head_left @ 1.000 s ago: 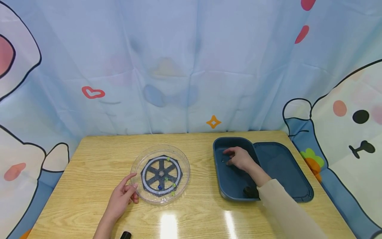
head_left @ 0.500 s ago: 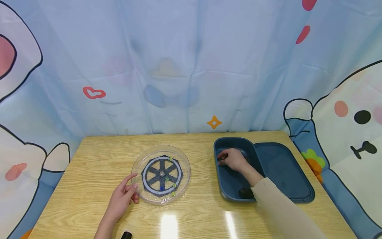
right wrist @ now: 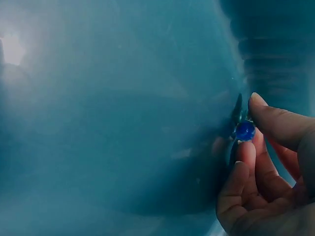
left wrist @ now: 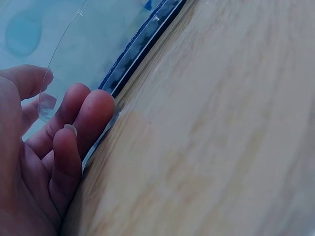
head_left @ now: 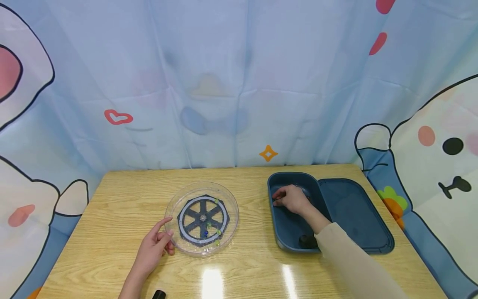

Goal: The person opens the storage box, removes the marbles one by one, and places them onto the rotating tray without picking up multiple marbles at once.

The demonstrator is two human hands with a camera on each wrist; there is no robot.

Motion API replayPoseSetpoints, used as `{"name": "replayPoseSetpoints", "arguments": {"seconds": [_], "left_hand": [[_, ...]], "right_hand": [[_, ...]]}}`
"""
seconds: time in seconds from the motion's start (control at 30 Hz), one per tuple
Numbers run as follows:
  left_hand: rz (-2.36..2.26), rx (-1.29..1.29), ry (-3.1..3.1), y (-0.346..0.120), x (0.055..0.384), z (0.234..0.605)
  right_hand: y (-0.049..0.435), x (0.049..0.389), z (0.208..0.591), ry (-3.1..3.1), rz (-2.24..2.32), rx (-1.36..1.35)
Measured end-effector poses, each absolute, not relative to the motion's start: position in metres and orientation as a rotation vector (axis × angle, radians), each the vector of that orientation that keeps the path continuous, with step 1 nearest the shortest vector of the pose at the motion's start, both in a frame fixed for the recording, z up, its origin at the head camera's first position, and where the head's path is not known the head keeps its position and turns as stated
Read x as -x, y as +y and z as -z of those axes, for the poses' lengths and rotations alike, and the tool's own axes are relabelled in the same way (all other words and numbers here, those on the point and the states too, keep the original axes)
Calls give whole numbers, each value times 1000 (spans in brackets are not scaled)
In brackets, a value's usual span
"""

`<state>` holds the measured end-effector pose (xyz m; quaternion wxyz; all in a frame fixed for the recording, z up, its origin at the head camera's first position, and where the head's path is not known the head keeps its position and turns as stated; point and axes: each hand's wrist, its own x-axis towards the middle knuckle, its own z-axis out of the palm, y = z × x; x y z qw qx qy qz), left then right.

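In the head view, a clear round dish (head_left: 230, 199) lies over a black hexagonal frame (head_left: 203, 203) with six spokes and a white ring. One blue marble (head_left: 206, 233) and several yellow-green marbles (head_left: 217, 243) are inside the dish. My left hand (head_left: 151, 247) holds the dish at its left rim; the other fingers curl by the dish's edge (left wrist: 45, 115). Inside the dark blue bin (head_left: 278, 234), my right hand (head_left: 293, 199) is at the left wall. The right wrist view shows a second blue marble (right wrist: 245, 131) between its thumb and fingertips.
The bin's flat lid (head_left: 354, 216) lies against its right side. A small black object (head_left: 308, 241) shows at my right wrist, and another black item (head_left: 159, 294) by my left forearm. A patterned curtain (head_left: 239, 83) hangs behind the wooden table (head_left: 254, 274).
My right hand has moved left within the bin to its wall, its fingers closing together. The blue marble in the dish has rolled slightly right. My left hand stays put.
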<state>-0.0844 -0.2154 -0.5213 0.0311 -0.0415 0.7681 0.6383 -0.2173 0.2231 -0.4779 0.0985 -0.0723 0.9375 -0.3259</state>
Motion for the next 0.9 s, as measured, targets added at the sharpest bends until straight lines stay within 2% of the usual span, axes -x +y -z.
{"name": "replayPoseSetpoints", "arguments": {"seconds": [0.33, 0.9], "left_hand": [[-1970, 139, 2360, -216, 83, 522], [-1975, 104, 2369, -216, 85, 522]], "right_hand": [[230, 218, 463, 2750, 1085, 235], [218, 196, 418, 2752, 1299, 260]]}}
